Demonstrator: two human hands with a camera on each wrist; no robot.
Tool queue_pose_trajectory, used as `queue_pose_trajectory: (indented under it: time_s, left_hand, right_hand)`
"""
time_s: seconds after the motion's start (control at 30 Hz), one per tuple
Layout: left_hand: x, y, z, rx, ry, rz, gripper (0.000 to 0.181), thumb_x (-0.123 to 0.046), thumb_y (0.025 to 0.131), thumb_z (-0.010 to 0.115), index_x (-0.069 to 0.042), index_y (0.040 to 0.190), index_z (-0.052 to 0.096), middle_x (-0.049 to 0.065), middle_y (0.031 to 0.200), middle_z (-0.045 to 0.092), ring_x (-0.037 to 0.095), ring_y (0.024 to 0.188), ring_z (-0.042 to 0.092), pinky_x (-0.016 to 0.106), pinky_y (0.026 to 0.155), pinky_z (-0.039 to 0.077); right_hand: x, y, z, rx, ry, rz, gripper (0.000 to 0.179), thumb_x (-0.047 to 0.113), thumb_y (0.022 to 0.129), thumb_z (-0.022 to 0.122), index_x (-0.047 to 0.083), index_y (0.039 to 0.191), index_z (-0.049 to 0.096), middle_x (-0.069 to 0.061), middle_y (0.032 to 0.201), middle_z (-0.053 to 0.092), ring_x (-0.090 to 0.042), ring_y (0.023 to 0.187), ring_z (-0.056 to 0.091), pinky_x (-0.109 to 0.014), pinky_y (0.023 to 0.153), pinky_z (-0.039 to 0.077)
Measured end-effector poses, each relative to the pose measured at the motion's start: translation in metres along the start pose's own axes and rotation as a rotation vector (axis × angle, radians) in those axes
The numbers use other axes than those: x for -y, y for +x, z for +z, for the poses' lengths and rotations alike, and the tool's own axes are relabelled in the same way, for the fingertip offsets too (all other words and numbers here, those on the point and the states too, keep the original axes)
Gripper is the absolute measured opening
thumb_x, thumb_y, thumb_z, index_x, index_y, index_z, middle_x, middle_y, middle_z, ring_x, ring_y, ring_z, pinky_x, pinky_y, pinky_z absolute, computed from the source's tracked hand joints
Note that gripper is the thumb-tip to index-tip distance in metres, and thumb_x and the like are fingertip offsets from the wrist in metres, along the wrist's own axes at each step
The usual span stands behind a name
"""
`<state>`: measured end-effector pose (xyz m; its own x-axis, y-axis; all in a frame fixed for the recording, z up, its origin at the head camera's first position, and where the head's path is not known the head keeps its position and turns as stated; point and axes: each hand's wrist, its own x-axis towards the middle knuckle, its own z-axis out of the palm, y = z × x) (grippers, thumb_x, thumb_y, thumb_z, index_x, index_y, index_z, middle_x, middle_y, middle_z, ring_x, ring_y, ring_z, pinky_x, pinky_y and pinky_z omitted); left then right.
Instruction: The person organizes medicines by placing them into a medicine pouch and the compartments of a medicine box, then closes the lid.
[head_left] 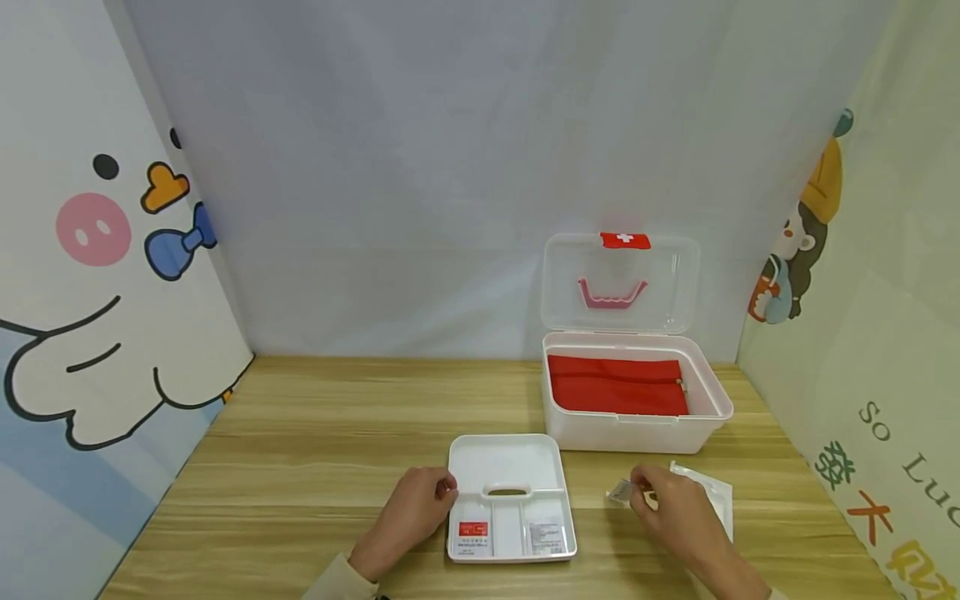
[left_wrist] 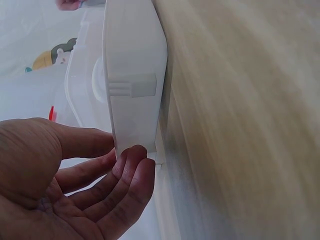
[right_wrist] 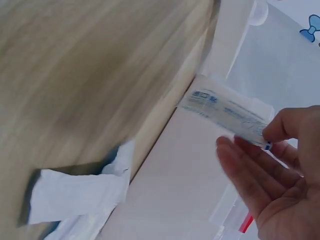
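Note:
A white divided tray (head_left: 504,467) with a raised central handle lies on the table. My left hand (head_left: 415,510) holds its left edge; in the left wrist view the thumb is at the rim and curled fingers (left_wrist: 131,185) touch the outer wall. A red-and-white packet (head_left: 473,538) sits in the front left compartment, a printed white packet (head_left: 546,538) in the front right one. To the right of the tray, my right hand (head_left: 678,510) pinches a small clear packet with blue print (right_wrist: 225,116) by one end, above the table.
A white first-aid box (head_left: 622,433) stands behind at the right, its clear lid (head_left: 618,321) raised and a red pouch (head_left: 618,387) inside. White folded material (head_left: 718,497) lies beside my right hand. A grey-white curtain (head_left: 375,208) hangs behind the wooden table (head_left: 315,433).

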<state>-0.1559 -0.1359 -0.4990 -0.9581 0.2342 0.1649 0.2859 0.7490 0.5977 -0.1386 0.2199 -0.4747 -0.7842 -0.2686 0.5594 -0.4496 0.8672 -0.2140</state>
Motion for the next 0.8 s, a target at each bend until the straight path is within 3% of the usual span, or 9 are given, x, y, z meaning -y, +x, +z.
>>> queue_pose_trajectory:
  time_s: [0.2,0.63,0.8]
  left_hand:
    - [0.000,-0.001,0.000,-0.008,0.001,0.007,0.005,-0.006,0.085,0.069,-0.008,0.080,0.069,-0.006,0.066,0.057,0.005,0.062,0.047,0.021,0.059,0.041]
    - [-0.001,-0.001,-0.001,0.010,0.005,-0.005,0.005,-0.007,0.086,0.068,-0.008,0.081,0.069,-0.005,0.067,0.057,0.006,0.063,0.047,0.022,0.059,0.041]
    - [-0.001,-0.001,-0.001,0.018,0.006,-0.015,0.004,-0.008,0.086,0.068,-0.007,0.082,0.070,-0.005,0.067,0.057,0.006,0.063,0.047,0.022,0.059,0.041]
  right_hand:
    - [0.005,0.009,-0.009,-0.066,0.045,-0.055,0.025,-0.009,0.069,0.074,0.012,0.081,0.066,0.003,0.074,0.071,-0.007,0.064,0.068,-0.009,0.054,0.049]
    - [0.017,0.041,-0.035,-0.083,0.174,-0.050,0.024,-0.009,0.074,0.074,0.011,0.086,0.070,0.001,0.080,0.074,-0.011,0.068,0.068,-0.014,0.054,0.051]
    - [0.021,0.057,-0.042,-0.113,0.189,-0.090,0.023,-0.010,0.074,0.074,0.008,0.087,0.070,-0.002,0.080,0.074,-0.012,0.067,0.069,-0.012,0.056,0.051]
